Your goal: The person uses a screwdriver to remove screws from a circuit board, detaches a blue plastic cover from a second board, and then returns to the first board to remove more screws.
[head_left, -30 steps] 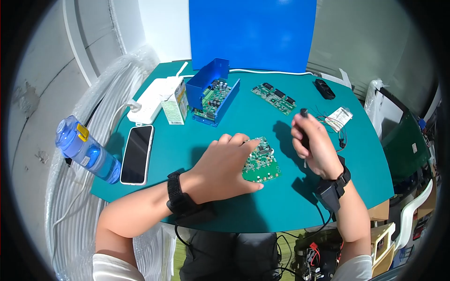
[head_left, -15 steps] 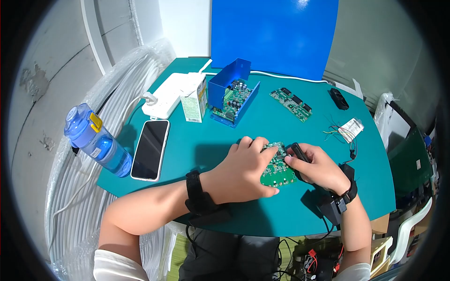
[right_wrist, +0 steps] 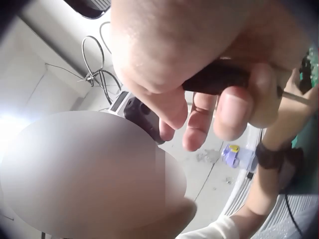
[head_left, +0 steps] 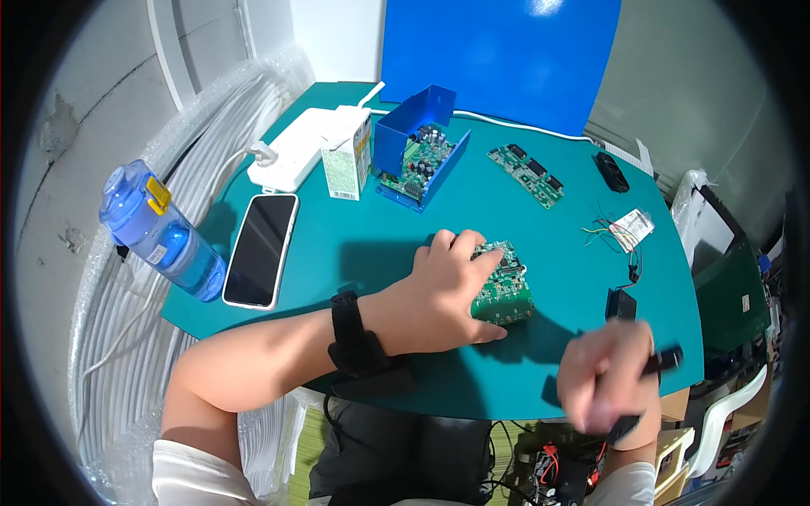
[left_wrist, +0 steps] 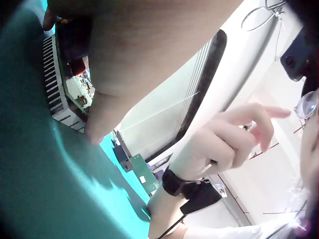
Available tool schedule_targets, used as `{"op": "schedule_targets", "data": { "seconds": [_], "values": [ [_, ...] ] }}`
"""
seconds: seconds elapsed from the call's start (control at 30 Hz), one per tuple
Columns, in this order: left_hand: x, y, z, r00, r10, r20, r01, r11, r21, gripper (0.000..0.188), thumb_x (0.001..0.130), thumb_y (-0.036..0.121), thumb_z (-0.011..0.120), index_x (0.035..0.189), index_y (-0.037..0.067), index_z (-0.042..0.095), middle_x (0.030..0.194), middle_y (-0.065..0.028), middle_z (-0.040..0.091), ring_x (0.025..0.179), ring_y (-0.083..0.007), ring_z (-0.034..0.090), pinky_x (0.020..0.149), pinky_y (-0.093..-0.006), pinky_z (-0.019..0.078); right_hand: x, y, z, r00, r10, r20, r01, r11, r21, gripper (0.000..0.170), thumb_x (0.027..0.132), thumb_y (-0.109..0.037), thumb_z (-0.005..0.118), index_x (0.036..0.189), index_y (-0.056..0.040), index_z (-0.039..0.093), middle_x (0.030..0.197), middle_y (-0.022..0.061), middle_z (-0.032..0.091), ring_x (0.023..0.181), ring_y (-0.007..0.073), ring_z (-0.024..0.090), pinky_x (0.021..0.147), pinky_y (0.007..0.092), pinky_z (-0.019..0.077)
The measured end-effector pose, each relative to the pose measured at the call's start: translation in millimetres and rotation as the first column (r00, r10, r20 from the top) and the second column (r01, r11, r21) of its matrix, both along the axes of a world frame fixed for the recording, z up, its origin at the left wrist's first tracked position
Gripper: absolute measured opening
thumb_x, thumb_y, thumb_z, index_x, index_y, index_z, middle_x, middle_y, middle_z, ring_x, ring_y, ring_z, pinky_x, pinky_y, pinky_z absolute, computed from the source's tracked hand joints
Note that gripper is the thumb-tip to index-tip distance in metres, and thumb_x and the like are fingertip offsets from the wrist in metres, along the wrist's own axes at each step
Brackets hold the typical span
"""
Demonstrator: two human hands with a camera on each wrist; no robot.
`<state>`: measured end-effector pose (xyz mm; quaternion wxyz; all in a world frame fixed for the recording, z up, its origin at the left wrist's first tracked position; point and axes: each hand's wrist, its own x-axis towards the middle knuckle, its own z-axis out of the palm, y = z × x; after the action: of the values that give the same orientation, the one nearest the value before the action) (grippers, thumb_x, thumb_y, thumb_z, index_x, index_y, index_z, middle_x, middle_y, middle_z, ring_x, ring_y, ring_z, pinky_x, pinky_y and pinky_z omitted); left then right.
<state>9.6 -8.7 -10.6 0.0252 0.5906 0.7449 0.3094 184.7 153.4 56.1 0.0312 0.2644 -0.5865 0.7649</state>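
My left hand [head_left: 434, 297] [left_wrist: 134, 45] grips a green circuit board [head_left: 504, 305] on the teal table, thumb at its near edge and fingertips over its far-left part. Pale fins [left_wrist: 53, 79] line the board's side in the left wrist view. My right hand [head_left: 606, 377] [right_wrist: 199, 40], blurred in the head view, is raised near the table's front right edge, apart from the board. It holds a black-handled tool [head_left: 664, 361] [right_wrist: 217, 79], whose thin metal shaft [right_wrist: 297, 97] sticks out past the fingers in the right wrist view.
Behind the board are a blue metal case [head_left: 401, 143] with electronics and another board [head_left: 527, 175]. A carton [head_left: 344, 173], power strip [head_left: 291, 156], phone [head_left: 261, 251] and bottle [head_left: 164, 232] stand left; a wired white pack [head_left: 633, 229] and black part [head_left: 612, 172] lie right.
My right hand came in to the board with the tool, then drew back toward the front right and up. My left hand stays on the board, whose near side now looks slightly raised.
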Motion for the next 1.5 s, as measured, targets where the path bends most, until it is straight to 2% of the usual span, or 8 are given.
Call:
{"op": "schedule_targets", "data": {
  "seconds": [0.07,0.23,0.47,0.57,0.63,0.8,0.97,1.5],
  "values": [
    [0.2,-0.5,3.3,1.000,-0.002,0.025,0.002,1.000,-0.018,0.089,0.075,0.043,0.087,0.143,-0.003,0.052,0.138,-0.0231,0.048,0.122,-0.0413,0.045,0.106,-0.0502,0.0404,-0.2,-0.1,14.3,0.936,0.351,-0.038,-0.350,0.936,0.032,0.013,0.095,-0.004,0.065,0.094,0.0083,0.068,0.092,0.0297,0.070,0.065,0.0340,0.068,0.055,0.0376,0.0546],
    [0.8,-1.9,5.6,0.999,-0.003,0.052,0.004,1.000,-0.021,0.089,0.077,0.041,0.087,0.145,-0.003,0.050,0.138,-0.0233,0.047,0.125,-0.0426,0.044,0.108,-0.0504,0.0388,-16.7,-13.1,27.8,0.823,0.554,-0.128,-0.539,0.832,0.132,0.019,0.097,-0.001,0.067,0.113,-0.0017,0.076,0.091,0.0215,0.070,0.054,0.0198,0.064,0.042,0.0285,0.0461],
    [-4.8,1.0,15.7,0.998,0.062,0.007,-0.062,0.985,0.164,0.077,0.083,0.039,0.083,0.140,-0.004,0.054,0.127,-0.0228,0.055,0.116,-0.0371,0.053,0.103,-0.0456,0.0434,-13.1,-2.4,19.0,0.847,0.511,-0.147,-0.505,0.860,0.081,0.020,0.095,0.003,0.066,0.112,-0.0014,0.076,0.087,0.0202,0.069,0.052,0.0193,0.063,0.040,0.0271,0.0439],
    [-30.3,4.0,24.6,0.986,0.169,-0.005,-0.159,0.931,0.328,0.067,0.088,0.035,0.078,0.136,-0.006,0.056,0.112,-0.0187,0.062,0.097,-0.0293,0.061,0.087,-0.0397,0.0496,-5.4,7.0,10.6,0.814,0.557,-0.165,-0.519,0.825,0.223,0.019,0.099,-0.006,0.059,0.088,0.0086,0.061,0.093,0.0335,0.066,0.066,0.0377,0.068,0.053,0.0398,0.0552],
    [-48.3,0.8,34.8,0.969,0.243,-0.042,-0.208,0.897,0.391,0.062,0.091,0.033,0.075,0.135,-0.007,0.057,0.102,-0.0162,0.065,0.087,-0.0253,0.063,0.078,-0.0371,0.0513,-8.6,-14.2,19.1,0.877,0.444,-0.184,-0.445,0.895,0.041,0.022,0.096,0.003,0.063,0.113,-0.0022,0.076,0.085,0.0198,0.069,0.049,0.0169,0.060,0.039,0.0265,0.0428],
    [-67.3,-6.8,41.1,0.900,0.422,0.111,-0.411,0.905,-0.109,0.055,0.094,0.022,0.067,0.139,-0.007,0.055,0.078,-0.0114,0.062,0.072,-0.0226,0.060,0.069,-0.0371,0.0489,-5.9,-14.7,17.4,0.864,0.459,-0.208,-0.453,0.888,0.077,0.023,0.097,0.002,0.060,0.111,-0.0033,0.078,0.085,0.0177,0.069,0.047,0.0146,0.058,0.037,0.0260,0.0403],
    [-85.7,4.4,13.5,0.935,0.341,0.094,-0.349,0.934,0.078,0.026,0.095,0.016,0.063,0.092,-0.009,0.062,0.063,-0.0125,0.053,0.058,-0.0228,0.053,0.060,-0.0423,0.0418,-8.2,-13.7,22.0,0.824,0.515,-0.234,-0.491,0.857,0.157,0.021,0.098,0.001,0.061,0.110,-0.0028,0.078,0.083,0.0152,0.068,0.047,0.0144,0.058,0.037,0.0259,0.0393],
    [-86.2,11.2,14.1,0.905,0.282,0.319,-0.324,0.942,0.084,0.033,0.103,0.021,0.059,0.090,-0.008,0.069,0.069,-0.0069,0.067,0.060,-0.0109,0.066,0.058,-0.0271,0.0545,-6.5,-21.6,22.2,0.814,0.524,-0.249,-0.502,0.852,0.151,0.021,0.097,0.005,0.059,0.106,0.0006,0.078,0.075,0.0134,0.066,0.047,0.0129,0.058,0.038,0.0245,0.0388]
  ]
}}
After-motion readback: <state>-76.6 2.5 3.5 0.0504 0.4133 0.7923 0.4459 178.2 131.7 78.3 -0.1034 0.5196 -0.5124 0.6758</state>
